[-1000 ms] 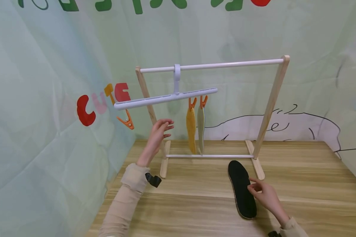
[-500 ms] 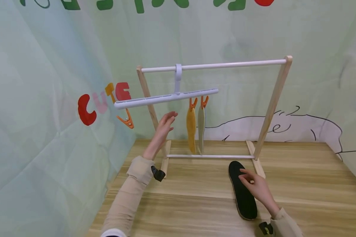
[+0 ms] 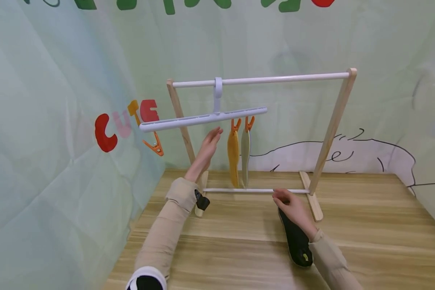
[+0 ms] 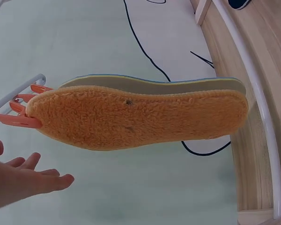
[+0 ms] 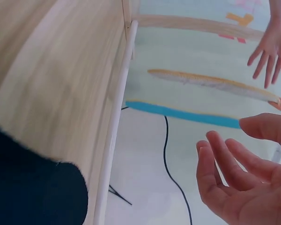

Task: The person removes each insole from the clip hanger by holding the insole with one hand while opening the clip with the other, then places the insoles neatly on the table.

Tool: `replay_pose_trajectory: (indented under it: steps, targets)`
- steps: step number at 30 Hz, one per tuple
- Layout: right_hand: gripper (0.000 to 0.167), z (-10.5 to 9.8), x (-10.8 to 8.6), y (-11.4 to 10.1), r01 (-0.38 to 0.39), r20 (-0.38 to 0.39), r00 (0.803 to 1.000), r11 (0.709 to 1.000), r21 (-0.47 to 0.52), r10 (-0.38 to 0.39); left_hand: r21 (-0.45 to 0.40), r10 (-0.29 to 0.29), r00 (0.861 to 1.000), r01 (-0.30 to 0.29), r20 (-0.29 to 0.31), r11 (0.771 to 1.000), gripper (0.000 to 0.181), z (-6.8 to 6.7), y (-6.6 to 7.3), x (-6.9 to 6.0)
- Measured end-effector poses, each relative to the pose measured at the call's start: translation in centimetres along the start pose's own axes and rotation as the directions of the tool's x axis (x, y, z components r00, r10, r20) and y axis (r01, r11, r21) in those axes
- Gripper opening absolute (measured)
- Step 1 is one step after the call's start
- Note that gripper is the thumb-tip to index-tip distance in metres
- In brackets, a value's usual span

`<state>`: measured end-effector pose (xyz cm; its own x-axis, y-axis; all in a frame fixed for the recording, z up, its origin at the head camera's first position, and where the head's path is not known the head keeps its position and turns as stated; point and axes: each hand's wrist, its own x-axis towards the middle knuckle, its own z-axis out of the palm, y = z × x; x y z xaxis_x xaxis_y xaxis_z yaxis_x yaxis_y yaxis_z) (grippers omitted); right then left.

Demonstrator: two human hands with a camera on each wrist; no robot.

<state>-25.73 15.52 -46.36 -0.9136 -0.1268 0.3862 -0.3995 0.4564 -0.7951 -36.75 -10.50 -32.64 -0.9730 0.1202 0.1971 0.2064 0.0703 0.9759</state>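
A fuzzy orange insole (image 3: 233, 159) (image 4: 140, 117) and a grey-green insole (image 3: 245, 159) with a blue edge (image 5: 187, 114) hang from orange clips (image 3: 249, 123) under the right half of a white hanger (image 3: 199, 119). My left hand (image 3: 206, 150) (image 4: 28, 180), empty with fingers extended, is just left of the orange insole, below the hanger. My right hand (image 3: 293, 207) (image 5: 248, 173) hovers over the top end of a black insole (image 3: 296, 241) lying on the table; its fingers are loosely bent and hold nothing.
The hanger hooks on the top bar (image 3: 282, 78) of a wooden rack (image 3: 335, 125). Another orange clip (image 3: 155, 146) hangs at the hanger's left end. A low white bar (image 3: 253, 190) joins the rack's feet on the wooden table (image 3: 239, 262). A printed cloth (image 3: 94, 201) stands left and behind.
My left hand has moved up and right toward the hanging insoles. My right hand has moved left and forward from the black insole's side to above its far end.
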Motion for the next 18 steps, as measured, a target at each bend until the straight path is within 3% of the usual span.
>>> replay_pose_trajectory:
  steps: [2, 4, 6, 8, 10, 11, 13, 16, 17, 18]
  targets:
    - [0.030, 0.4, 0.8, -0.4, -0.055, 0.021, 0.998, 0.998, -0.013, 0.055, -0.007, 0.056, 0.998, -0.056, -0.001, 0.998, 0.044, -0.4, -3.1, 2.9]
    - [0.031, 0.7, 1.5, -0.7, -0.066, 0.021, 0.998, 0.998, -0.014, 0.066, -0.009, 0.071, 0.997, -0.071, 0.006, 0.997, 0.043, -0.3, -3.4, 3.3]
    - [0.031, 1.1, 2.0, -0.9, -0.069, 0.018, 0.997, 0.998, -0.004, 0.069, -0.018, 0.127, 0.992, -0.126, 0.015, 0.992, 0.044, -0.9, -7.4, 7.1]
    - [0.031, 1.4, 2.5, -1.1, -0.060, 0.005, 0.998, 0.998, 0.016, 0.060, 0.010, 0.104, 0.995, -0.104, -0.002, 0.995, 0.043, -0.7, -8.8, 9.0]
    - [0.031, 1.8, 2.9, -1.1, -0.048, -0.010, 0.999, 0.999, 0.023, 0.049, 0.023, 0.099, 0.995, -0.099, -0.005, 0.995, 0.044, -0.7, -9.3, 9.9]
    - [0.031, 1.9, 3.1, -1.2, -0.054, -0.013, 0.998, 0.998, 0.029, 0.055, 0.020, 0.109, 0.994, -0.108, -0.014, 0.994, 0.044, -0.8, -10.6, 11.2]
    - [0.033, 2.2, 3.5, -1.3, -0.062, -0.014, 0.998, 0.997, 0.039, 0.063, 0.012, 0.091, 0.996, -0.091, -0.008, 0.996, 0.046, -0.2, -8.4, 9.5]
    - [0.035, 2.6, 4.2, -1.4, -0.088, 0.001, 0.996, 0.995, 0.045, 0.088, -0.009, 0.065, 0.998, -0.065, 0.013, 0.998, 0.045, 0.7, -3.7, 5.8]
    - [0.036, 2.7, 4.5, -1.4, -0.094, 0.008, 0.996, 0.994, 0.052, 0.094, -0.013, 0.072, 0.997, -0.072, 0.019, 0.997, 0.045, 0.9, -3.3, 5.6]
    - [0.037, 2.8, 4.8, -1.4, -0.093, 0.010, 0.996, 0.994, 0.056, 0.093, -0.007, 0.057, 0.998, -0.057, 0.031, 0.998, 0.044, 1.1, -1.6, 4.4]
